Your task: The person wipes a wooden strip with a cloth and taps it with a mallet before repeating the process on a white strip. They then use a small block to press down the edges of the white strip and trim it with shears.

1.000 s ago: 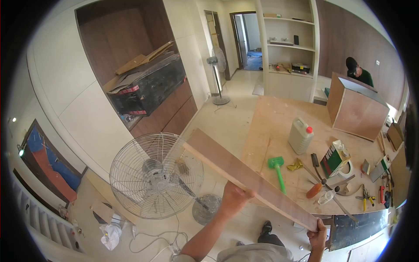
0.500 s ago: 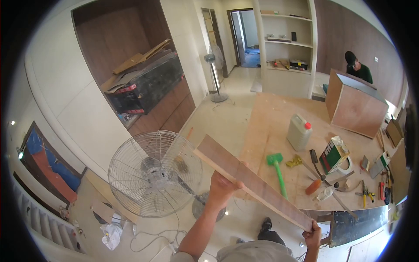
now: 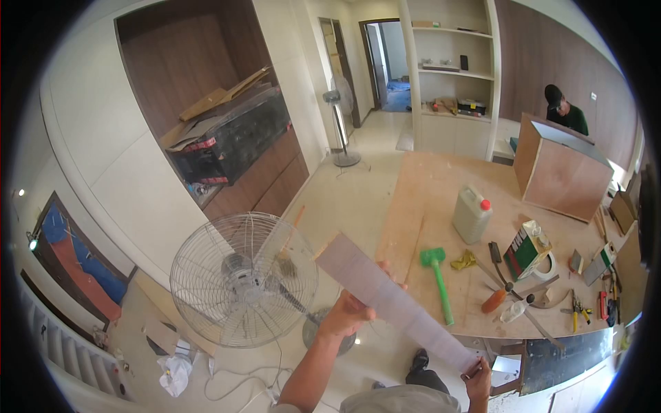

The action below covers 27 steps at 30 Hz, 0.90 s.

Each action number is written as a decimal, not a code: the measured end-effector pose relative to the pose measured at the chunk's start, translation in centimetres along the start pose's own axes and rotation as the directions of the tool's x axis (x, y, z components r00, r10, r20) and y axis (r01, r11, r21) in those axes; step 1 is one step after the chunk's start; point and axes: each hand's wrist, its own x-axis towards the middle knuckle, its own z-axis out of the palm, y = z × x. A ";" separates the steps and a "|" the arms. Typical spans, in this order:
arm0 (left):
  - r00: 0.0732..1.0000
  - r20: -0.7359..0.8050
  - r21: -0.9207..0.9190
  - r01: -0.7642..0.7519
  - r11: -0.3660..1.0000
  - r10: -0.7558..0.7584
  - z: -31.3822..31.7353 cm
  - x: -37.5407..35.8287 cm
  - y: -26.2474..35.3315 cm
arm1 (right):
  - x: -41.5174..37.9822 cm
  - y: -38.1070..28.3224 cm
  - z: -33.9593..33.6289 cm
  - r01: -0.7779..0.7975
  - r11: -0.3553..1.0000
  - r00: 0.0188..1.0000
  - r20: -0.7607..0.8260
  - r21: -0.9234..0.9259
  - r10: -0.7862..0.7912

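Note:
A long flat wooden board (image 3: 403,306) slants from the upper left down to the lower right in front of my body, its broad face turned up. Near its upper end my left hand (image 3: 351,313) grips it, with the thumb on the near edge and fingertips showing past the far edge. The lower right end is held by my right hand (image 3: 477,377), its fingers closed on the corner. Beyond the board, a green mallet (image 3: 438,282) lies on the plywood table (image 3: 413,206).
A large wire fan (image 3: 244,279) stands left of the board. The table holds a white jug (image 3: 472,215), a green can (image 3: 527,249), bottles, pliers and a wooden box (image 3: 566,172). Behind the box is another person (image 3: 568,113). Cables lie on the floor.
The board has tilted so its broad face shows more, and its upper end has moved slightly right and down. My right hand has shifted a little left and down. Both hands keep their hold.

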 end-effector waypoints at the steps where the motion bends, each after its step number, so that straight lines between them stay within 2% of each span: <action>1: 1.000 0.008 -0.001 0.000 1.000 0.000 -0.1 0.1 -0.1 | 0.4 0.6 -0.5 0.027 1.000 1.000 0.013 -0.017 -0.026; 3: 0.999 0.037 -0.038 0.012 0.999 -0.011 -0.3 0.2 0.1 | 0.7 1.3 -0.8 0.062 0.997 0.998 0.023 -0.042 -0.061; 5: 0.999 0.045 -0.046 -0.013 0.999 0.015 -0.2 0.3 0.1 | 0.4 0.9 0.4 0.000 1.000 1.000 -0.015 -0.001 0.000; 7: 0.997 0.033 -0.033 -0.069 0.997 0.071 0.3 0.6 -0.1 | 0.2 -0.8 2.0 -0.135 0.985 0.986 -0.088 0.110 0.144; 8: 0.990 -0.137 -0.042 -0.033 0.999 0.027 -0.2 0.4 -0.7 | 0.8 0.0 2.0 -0.100 0.986 0.990 -0.089 0.131 0.112; 9: 0.954 -0.298 -0.067 0.022 0.998 -0.041 -1.3 -0.1 -1.8 | 1.9 1.7 1.6 -0.067 0.986 0.990 -0.111 0.151 0.085; 10: 0.918 -0.392 -0.082 0.023 0.996 -0.054 -0.5 0.1 -2.5 | 2.3 1.5 2.1 -0.118 0.953 0.993 0.009 0.278 0.121; 11: 0.874 -0.481 -0.097 0.022 0.995 -0.066 0.2 0.3 -3.1 | 2.0 2.5 2.8 0.048 0.998 0.999 -0.028 0.042 -0.047; 12: 0.859 -0.512 -0.080 -0.060 0.995 0.011 1.7 1.6 -3.2 | 1.8 1.6 5.3 0.036 0.993 0.998 -0.056 0.111 -0.030; 14: 0.782 -0.617 0.047 -0.079 0.996 0.091 2.0 1.8 -5.6 | 1.4 0.0 10.2 0.024 0.968 0.994 -0.111 0.251 0.005; 15: 0.737 -0.660 0.122 -0.088 0.989 0.147 2.0 2.0 -6.4 | 1.3 -0.1 11.4 0.014 0.941 1.000 -0.031 0.337 -0.004; 17: 0.573 -0.792 0.246 -0.016 0.969 0.211 0.5 3.0 -6.5 | -0.7 -1.5 15.1 -0.036 0.923 0.996 -0.062 0.382 0.065; 18: 0.488 -0.839 0.298 0.043 0.954 0.240 -0.1 4.0 -7.2 | -1.8 -2.0 15.3 -0.047 0.938 0.997 -0.035 0.342 0.062; 20: 0.561 -0.793 0.306 0.028 0.952 0.238 0.1 4.9 -6.4 | -2.6 -2.6 16.1 -0.099 0.965 0.993 0.093 0.244 0.078; 22: 0.582 -0.772 0.285 -0.040 0.958 0.254 -0.7 5.7 -6.4 | -2.4 -1.4 15.3 -0.043 0.985 0.991 0.131 0.167 0.021; 23: 0.604 -0.769 0.231 -0.040 0.972 0.208 -1.4 6.1 -6.9 | -1.9 -0.9 15.0 -0.020 0.991 0.986 0.165 0.130 -0.001; 25: 0.629 -0.763 0.157 -0.044 0.987 0.150 -2.7 6.5 -7.0 | -1.5 -2.1 15.6 0.066 0.989 0.969 0.229 0.130 -0.095; 26: 0.680 -0.721 0.090 -0.100 0.991 0.134 -3.3 6.9 -6.9 | -0.7 -3.0 15.7 0.099 0.992 0.949 0.293 0.075 -0.117; 27: 0.734 -0.670 0.014 -0.141 0.990 0.114 -3.7 7.5 -6.8 | -0.4 -4.2 16.5 0.205 0.978 0.929 0.304 0.044 -0.209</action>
